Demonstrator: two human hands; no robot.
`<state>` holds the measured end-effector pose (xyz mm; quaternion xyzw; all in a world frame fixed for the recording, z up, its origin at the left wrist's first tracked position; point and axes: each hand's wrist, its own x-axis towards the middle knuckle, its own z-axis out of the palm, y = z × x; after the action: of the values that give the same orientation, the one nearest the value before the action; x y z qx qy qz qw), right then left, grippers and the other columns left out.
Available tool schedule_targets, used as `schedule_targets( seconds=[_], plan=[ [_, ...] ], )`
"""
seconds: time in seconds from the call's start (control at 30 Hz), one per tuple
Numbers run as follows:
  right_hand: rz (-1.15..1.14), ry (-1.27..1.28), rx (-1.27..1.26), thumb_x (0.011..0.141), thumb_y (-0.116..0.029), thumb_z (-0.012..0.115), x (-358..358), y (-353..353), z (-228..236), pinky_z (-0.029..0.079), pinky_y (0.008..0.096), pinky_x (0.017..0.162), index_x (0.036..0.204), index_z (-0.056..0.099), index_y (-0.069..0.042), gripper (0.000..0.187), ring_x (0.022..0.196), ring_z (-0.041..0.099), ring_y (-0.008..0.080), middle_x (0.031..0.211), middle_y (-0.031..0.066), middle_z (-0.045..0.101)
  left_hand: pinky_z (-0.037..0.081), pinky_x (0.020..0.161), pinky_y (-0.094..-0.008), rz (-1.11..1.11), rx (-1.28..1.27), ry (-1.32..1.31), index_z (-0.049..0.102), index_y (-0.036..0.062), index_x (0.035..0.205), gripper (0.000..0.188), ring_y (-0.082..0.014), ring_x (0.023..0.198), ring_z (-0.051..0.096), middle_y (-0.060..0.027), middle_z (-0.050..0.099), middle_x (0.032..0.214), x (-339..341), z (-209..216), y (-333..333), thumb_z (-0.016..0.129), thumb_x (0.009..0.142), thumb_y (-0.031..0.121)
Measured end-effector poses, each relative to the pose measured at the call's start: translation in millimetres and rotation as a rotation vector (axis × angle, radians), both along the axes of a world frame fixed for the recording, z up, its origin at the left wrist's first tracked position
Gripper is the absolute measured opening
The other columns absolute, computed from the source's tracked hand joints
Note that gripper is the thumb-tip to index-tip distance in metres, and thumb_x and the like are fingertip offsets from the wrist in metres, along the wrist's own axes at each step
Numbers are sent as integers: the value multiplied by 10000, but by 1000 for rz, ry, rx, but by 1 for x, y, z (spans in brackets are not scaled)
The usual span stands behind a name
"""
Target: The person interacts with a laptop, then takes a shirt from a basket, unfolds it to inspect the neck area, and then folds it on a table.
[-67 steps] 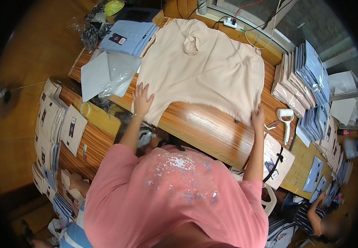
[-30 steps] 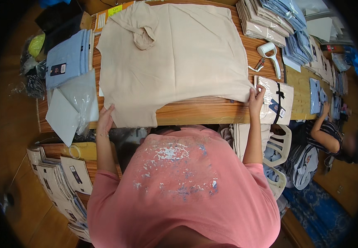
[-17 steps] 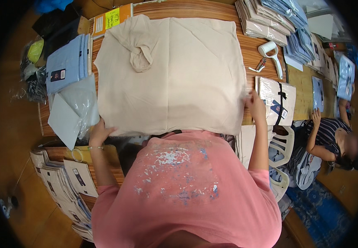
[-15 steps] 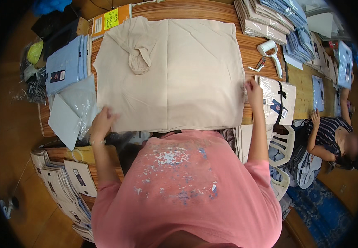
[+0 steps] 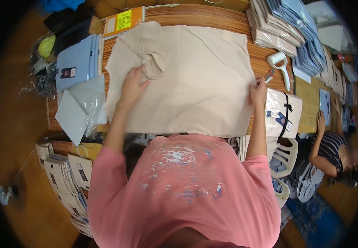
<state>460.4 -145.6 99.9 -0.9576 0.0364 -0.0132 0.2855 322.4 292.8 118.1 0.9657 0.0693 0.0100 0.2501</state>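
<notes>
"Beige garment [image 5: 208, 82]: where does it lie?"

"Under the left hand [image 5: 133, 89], spreading across to the right hand [image 5: 258, 93], which is at its right edge."

"What's changed?"

"Half a second ago the left hand was back by the near left corner. Now it's farther forward, just beside the gathered loop [image 5: 157, 65] of cloth. The right hand has stayed along that edge."

"Meaning what for the work?"

"I'd judge attention has passed from the near edge, nearly straight now, to the bunched part."

"And the hands themselves?"

"Left: thumb and fingers apart, gripping nothing, though I can't tell whether they touch the loop. Right: fingers drawn narrow; I can't tell whether they pinch cloth."

"Any labels?"

"Ahead of the left hand, a yellow label [image 5: 124, 20] with dark writing on an orange-and-white booklet [image 5: 138, 17]. To its left, a dark tag [image 5: 68, 72] on folded blue garments [image 5: 78, 53]. Just behind and right of the right hand, a blue tag [image 5: 283, 120] on a ribbon-tied bundle [image 5: 272, 124]. The tags' print is too small to read."
</notes>
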Motion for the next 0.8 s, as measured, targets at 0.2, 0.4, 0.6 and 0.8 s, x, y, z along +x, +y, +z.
schedule_targets(
  seconds=[0.2,0.4,0.6,0.8],
  plan=[
    [327,-44,-493,782,-121,589,29,11,11,477,467,775,1166,524,-65,394,867,588,414,1067,223,571,445,913,-353,-169,-48,361,442,19,1301,575,-336,1037,580,-198,551,1206,93,11,26,662,779,117],
    [211,18,-88,795,-234,618,128,12,-29,481,450,763,1103,558,-49,364,878,604,370,969,196,623,439,913,-339,244,-442,-615,471,12,1280,480,-250,1045,576,-161,589,1171,189,29,103,607,822,55],
    [190,-21,-392,833,-263,559,163,48,-20,488,457,676,1025,572,-128,235,845,633,338,881,157,654,463,849,-339,655,-14,21,541,-6,1193,594,-296,995,605,-199,624,1071,136,-68,158,760,694,230],
    [109,-230,-344,826,-232,574,142,74,-7,467,444,742,1047,529,-122,251,962,582,333,1043,151,612,413,928,-355,661,-57,-6,527,-29,1177,562,-299,1085,537,-195,557,1192,119,-37,148,749,724,219]
  ],
)
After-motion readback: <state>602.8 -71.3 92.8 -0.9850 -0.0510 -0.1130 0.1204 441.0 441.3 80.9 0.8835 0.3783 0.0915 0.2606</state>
